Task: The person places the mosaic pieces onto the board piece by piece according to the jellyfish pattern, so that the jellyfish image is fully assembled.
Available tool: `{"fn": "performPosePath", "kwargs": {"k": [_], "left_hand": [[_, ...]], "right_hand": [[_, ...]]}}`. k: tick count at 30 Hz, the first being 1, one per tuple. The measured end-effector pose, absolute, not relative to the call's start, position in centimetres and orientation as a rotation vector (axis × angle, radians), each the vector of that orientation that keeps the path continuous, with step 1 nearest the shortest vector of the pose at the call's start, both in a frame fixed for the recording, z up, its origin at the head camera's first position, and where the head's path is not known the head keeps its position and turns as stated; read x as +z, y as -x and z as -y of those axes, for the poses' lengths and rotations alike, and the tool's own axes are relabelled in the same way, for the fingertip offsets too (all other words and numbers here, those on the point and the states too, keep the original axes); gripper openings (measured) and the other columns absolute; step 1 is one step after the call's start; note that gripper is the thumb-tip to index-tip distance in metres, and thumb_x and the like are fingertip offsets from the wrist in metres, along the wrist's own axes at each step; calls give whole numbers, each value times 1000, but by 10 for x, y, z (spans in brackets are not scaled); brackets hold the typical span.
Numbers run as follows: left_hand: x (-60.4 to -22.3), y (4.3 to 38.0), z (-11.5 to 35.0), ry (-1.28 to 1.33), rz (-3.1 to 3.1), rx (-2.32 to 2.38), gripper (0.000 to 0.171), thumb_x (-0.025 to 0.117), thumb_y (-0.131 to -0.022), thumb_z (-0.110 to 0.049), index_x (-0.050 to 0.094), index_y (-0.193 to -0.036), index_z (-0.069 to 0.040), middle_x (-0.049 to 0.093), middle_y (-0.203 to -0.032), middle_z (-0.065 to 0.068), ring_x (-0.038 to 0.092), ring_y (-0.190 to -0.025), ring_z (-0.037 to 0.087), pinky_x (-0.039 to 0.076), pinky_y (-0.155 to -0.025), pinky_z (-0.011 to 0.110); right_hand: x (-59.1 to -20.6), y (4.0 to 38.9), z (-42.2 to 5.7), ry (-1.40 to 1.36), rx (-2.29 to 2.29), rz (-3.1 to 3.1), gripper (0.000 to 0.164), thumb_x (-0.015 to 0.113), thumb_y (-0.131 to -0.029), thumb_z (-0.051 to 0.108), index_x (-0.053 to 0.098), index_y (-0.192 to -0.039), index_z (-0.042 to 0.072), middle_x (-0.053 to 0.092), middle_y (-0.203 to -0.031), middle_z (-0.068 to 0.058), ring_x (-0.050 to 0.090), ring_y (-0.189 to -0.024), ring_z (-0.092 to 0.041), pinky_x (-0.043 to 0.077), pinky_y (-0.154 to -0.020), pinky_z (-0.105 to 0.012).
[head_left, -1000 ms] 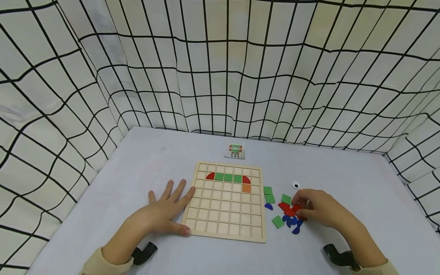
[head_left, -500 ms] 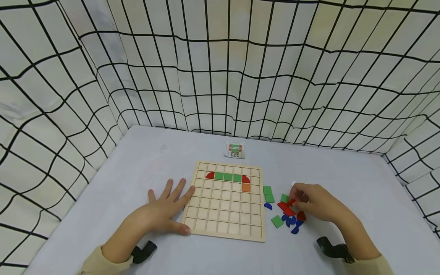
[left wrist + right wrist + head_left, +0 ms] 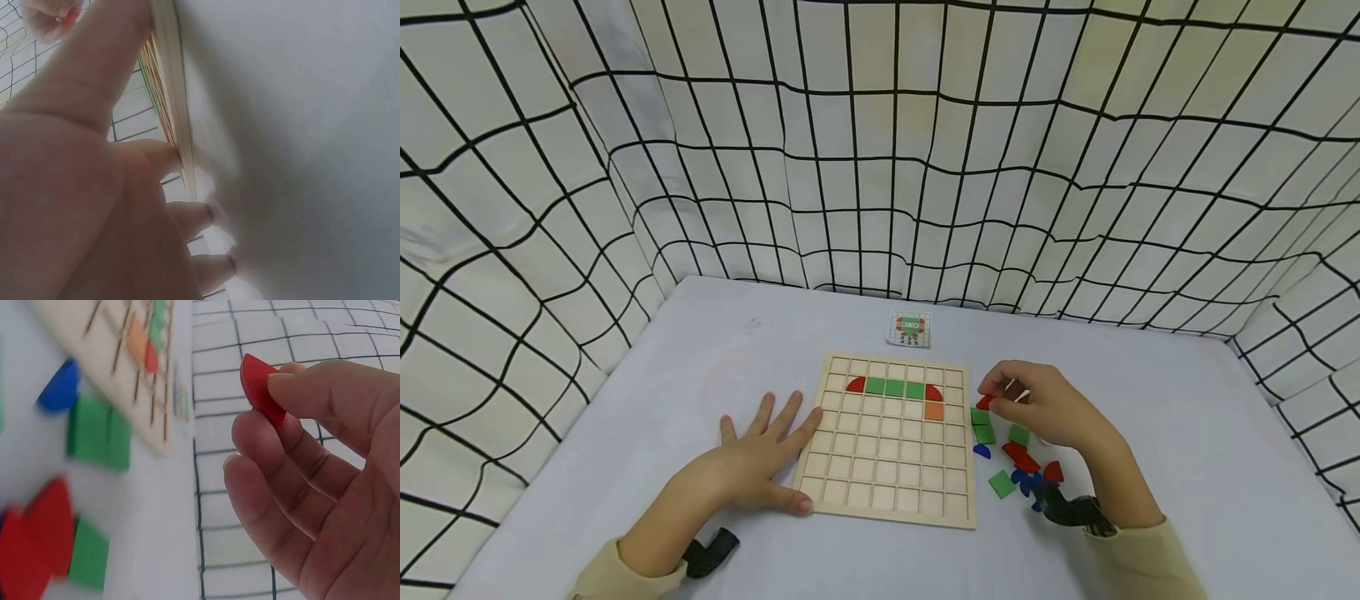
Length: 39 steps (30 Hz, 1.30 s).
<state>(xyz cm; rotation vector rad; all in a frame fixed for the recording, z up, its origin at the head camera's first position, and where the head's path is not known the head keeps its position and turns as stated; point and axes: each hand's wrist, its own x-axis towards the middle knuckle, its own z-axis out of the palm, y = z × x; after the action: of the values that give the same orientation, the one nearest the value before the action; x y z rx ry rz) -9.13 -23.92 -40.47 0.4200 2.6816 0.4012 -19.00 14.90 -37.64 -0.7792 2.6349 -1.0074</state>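
Observation:
A wooden grid board (image 3: 880, 471) lies on the white table. My left hand (image 3: 751, 462) is spread flat, thumb and a finger touching its left edge; the left wrist view has them against the board's side. Between thumb and fingers, my right hand (image 3: 1045, 404) pinches a red quarter-circle tile (image 3: 257, 387), raised off the table right of the board. In an upper row of the grid are green square tiles (image 3: 895, 387) flanked by a red quarter-circle at each end. An orange square tile (image 3: 934, 411) sits below the right red one.
Loose green squares (image 3: 983, 433), red tiles (image 3: 1019, 457) and a cluster of blue pieces (image 3: 1026, 482) lie right of the board. A small pattern card (image 3: 910, 329) lies behind it. Black netting (image 3: 895, 158) over white walls encloses the table.
My right hand has picked a red tile from the pile and carried it up and left, toward the board's right edge. The left hand stays in place.

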Motion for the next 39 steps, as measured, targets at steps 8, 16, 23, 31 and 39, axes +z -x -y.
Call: {"fn": "performPosePath", "kwargs": {"k": [8,16,23,31,39], "left_hand": [[-405,92,237,-421,-2668,392,119,72,-70,-71,18,-161,-19,-1,-167,19,-8,-149,52,-4,-93,89],[-404,93,235,-425,-2670,358,119,71,-70,-72,17,-161,-20,-1,-167,18,-8,-149,51,-3,-94,88],[-402,92,236,-432,-2676,377,118,72,-70,-72,19,-161,-19,1,-167,19,-6,-149,52,-2,-93,89],[-406,93,236,-398,-2677,377,118,72,-69,-72,19,-161,-19,0,-167,18,-7,-149,52,-4,-94,88],[-409,93,238,-409,-2688,400,118,72,-69,-72,20,-161,-19,1,-167,18,-7,-149,52,-4,-93,89]], "right_hand": [[-371,193,-123,749,-1147,-2622,12,67,-93,13,68,-104,16,67,-95,4,62,-88,-19,56,-72,-34],[-387,188,-112,798,-1152,-2552,9,67,-93,10,70,-101,13,66,-92,4,60,-86,-18,54,-71,-32],[-400,188,-106,827,-1131,-2503,14,65,-90,6,70,-98,17,66,-91,5,60,-82,-16,53,-71,-30],[-409,189,-96,849,-1092,-2488,19,64,-89,5,71,-97,20,67,-89,6,60,-78,-15,52,-69,-30],[-416,191,-91,838,-1060,-2486,16,66,-88,5,71,-97,18,64,-85,8,59,-75,-14,51,-66,-28]]}}
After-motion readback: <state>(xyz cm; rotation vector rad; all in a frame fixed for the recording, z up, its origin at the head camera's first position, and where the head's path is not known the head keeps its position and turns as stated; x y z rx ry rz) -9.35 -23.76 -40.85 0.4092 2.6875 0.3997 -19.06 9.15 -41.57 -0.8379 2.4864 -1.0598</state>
